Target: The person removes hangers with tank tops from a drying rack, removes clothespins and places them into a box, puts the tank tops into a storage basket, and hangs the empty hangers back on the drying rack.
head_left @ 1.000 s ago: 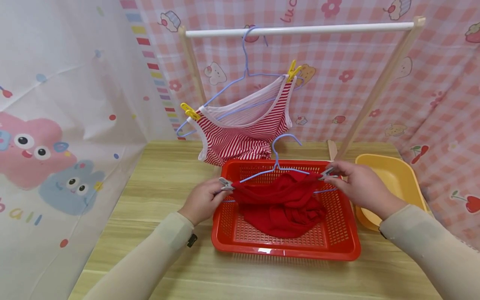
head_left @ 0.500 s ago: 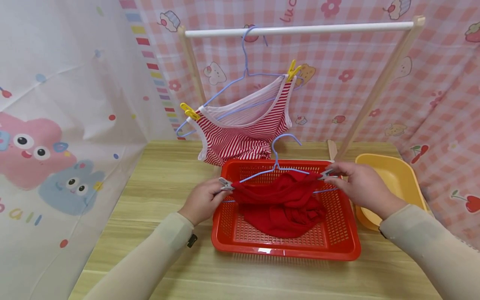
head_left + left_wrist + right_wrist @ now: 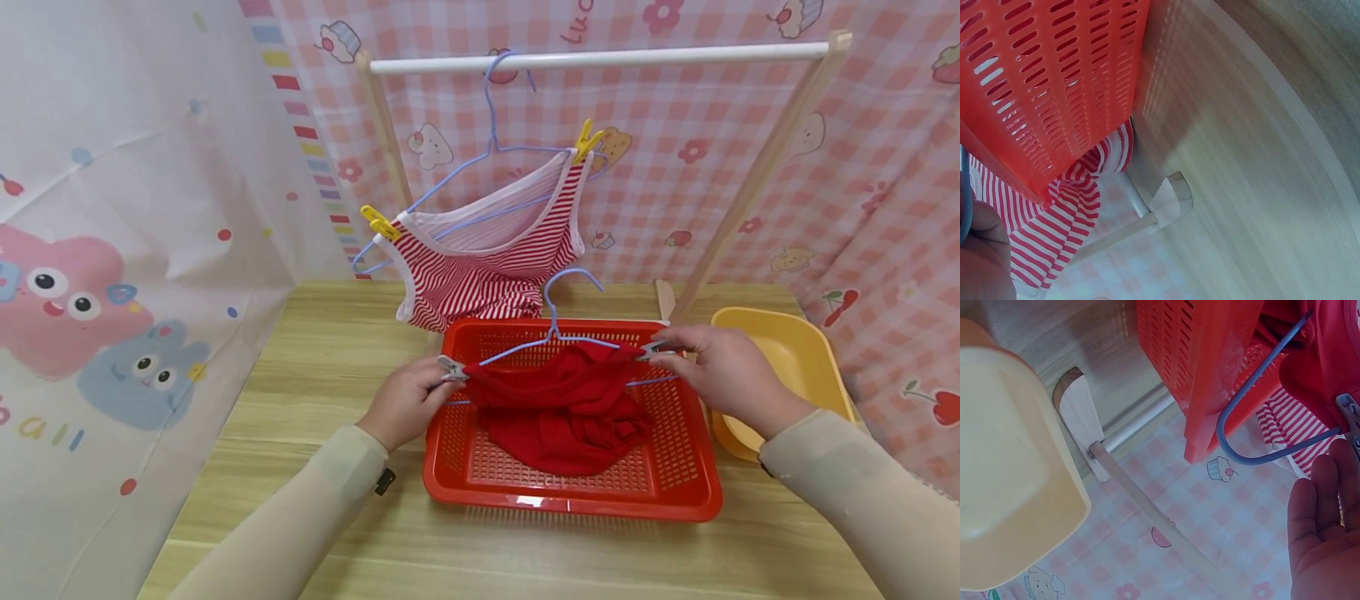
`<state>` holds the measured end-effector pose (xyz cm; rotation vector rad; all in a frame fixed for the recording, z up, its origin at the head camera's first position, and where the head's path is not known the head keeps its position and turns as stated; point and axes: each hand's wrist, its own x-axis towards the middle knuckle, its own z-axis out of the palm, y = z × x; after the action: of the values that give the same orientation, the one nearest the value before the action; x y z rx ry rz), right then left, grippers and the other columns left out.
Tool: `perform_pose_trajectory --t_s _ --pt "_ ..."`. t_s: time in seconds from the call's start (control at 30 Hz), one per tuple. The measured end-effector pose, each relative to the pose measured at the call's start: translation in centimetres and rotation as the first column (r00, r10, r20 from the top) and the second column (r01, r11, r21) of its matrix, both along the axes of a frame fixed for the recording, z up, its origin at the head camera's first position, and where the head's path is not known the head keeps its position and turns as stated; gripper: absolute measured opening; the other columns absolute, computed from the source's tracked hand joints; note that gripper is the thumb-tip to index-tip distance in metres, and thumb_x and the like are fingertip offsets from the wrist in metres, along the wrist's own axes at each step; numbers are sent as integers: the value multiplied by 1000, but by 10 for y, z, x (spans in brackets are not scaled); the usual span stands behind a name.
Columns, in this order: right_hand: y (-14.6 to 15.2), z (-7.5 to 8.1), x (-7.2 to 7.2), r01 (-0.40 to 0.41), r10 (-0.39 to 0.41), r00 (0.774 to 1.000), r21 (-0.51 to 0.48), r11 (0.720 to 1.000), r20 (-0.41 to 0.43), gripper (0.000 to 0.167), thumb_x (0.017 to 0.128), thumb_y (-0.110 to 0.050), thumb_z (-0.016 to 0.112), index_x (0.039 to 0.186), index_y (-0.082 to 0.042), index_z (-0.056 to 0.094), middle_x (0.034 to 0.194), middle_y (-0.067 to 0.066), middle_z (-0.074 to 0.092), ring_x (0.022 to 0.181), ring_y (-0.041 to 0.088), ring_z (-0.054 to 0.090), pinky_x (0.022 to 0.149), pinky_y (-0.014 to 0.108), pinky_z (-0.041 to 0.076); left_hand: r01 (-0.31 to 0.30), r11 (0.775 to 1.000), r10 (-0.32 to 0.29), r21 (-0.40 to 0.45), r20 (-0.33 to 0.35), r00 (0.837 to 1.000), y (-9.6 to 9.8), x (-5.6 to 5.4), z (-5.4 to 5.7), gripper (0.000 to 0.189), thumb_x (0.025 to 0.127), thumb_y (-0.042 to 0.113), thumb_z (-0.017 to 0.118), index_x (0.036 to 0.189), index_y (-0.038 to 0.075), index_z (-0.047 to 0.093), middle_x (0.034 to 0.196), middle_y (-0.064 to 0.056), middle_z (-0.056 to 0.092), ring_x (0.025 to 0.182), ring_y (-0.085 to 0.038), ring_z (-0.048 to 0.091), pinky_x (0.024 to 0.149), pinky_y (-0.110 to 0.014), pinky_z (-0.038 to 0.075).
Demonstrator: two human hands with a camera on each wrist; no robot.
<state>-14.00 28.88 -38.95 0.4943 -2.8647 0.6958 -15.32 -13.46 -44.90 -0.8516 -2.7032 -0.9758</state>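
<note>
A red garment [image 3: 562, 408] is clipped by its top edge to a blue hanger [image 3: 551, 333], over the red basket [image 3: 570, 505]. My left hand [image 3: 405, 402] pinches a grey clothespin [image 3: 452, 367] at the garment's left corner. At the right corner, my right hand [image 3: 723, 371] pinches another grey clothespin [image 3: 654, 348]. The garment's lower part lies bunched inside the basket. In the right wrist view the hanger's rounded end [image 3: 1230, 440] juts out past the clothespin [image 3: 1350, 415], beside my right hand [image 3: 1329, 519]. Only part of my left hand [image 3: 985, 256] shows in the left wrist view.
Behind the basket stands a rack with a white rail [image 3: 600, 59]. A striped top [image 3: 487, 275] hangs there on a second blue hanger [image 3: 491, 146], held by yellow clothespins [image 3: 587, 142]. A yellow tub [image 3: 780, 350] sits right of the basket on the wooden table [image 3: 330, 367].
</note>
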Motion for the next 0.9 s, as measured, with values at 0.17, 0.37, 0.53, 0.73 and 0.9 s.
perform_pose_trajectory --t_s 0.17,0.37,0.53,0.73,0.9 --pt "0 1 0 -3 3 1000 15 1000 -13 20 88 -19 86 107 -14 81 97 7 82 78 18 72 70 40 56 2 1000 -2 5 0 1000 0 0 0 8 99 12 72 100 11 79 107 -3 77 105 -21 72 97 -43 59" --pt "0 1 1 -6 6 1000 17 1000 -26 21 86 -19 87 106 -15 82 95 5 82 78 18 72 70 39 56 1 1000 -1 1 -4 1000 0 0 -1 8 99 13 72 100 11 79 108 -3 77 106 -21 72 97 -43 59" --pt "1 -1 1 -5 6 999 13 1000 -33 21 86 -19 88 106 -15 82 94 5 82 79 18 72 70 38 56 -1 1000 1 2 -2 1000 0 0 -1 8 99 12 72 100 11 80 108 -3 77 106 -21 72 97 -43 59" --pt "2 -1 1 0 1 1000 17 1000 -14 22 87 -20 87 107 -14 82 94 5 82 78 17 72 68 36 55 2 1000 -2 12 2 1000 0 -2 -2 8 99 11 71 99 11 80 108 -3 78 107 -22 73 99 -43 59" --pt "2 -1 2 0 0 1000 15 1000 -8 22 86 -19 87 107 -13 82 96 7 82 78 19 73 67 34 55 0 1000 0 11 2 1000 0 -2 -1 8 99 10 71 99 11 80 107 -3 78 108 -22 73 100 -43 59"
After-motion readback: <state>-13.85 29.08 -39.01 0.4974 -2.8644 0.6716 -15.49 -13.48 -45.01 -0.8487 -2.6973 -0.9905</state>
